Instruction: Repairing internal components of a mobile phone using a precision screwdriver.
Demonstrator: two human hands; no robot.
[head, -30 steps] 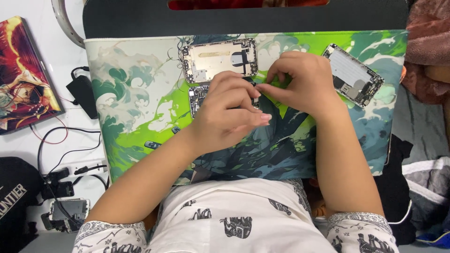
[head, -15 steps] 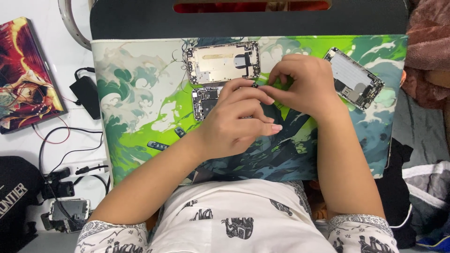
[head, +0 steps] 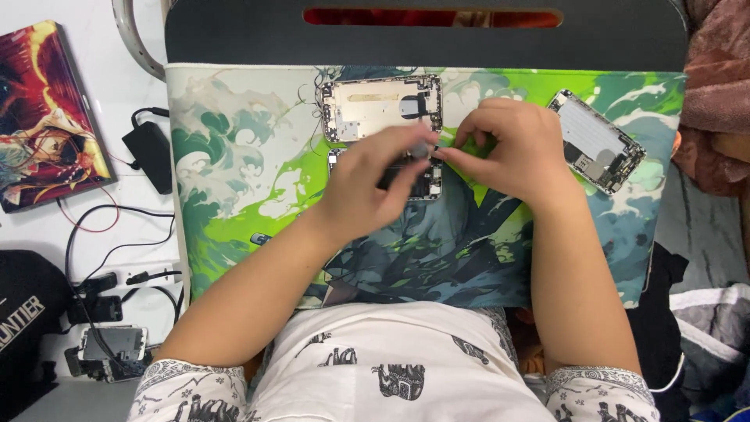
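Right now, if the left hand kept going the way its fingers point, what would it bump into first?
Probably the right hand: the left hand points up and right, fingertips nearly meeting it above the phone circuit board. Depth is unclear.

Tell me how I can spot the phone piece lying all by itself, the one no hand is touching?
Look at the big green and blue picture mat on the desk and follow it to its far right corner. There lies a phone shell, tilted at a slant, beside the right hand. The other opened phone shell lies straight, top middle, by the hands.
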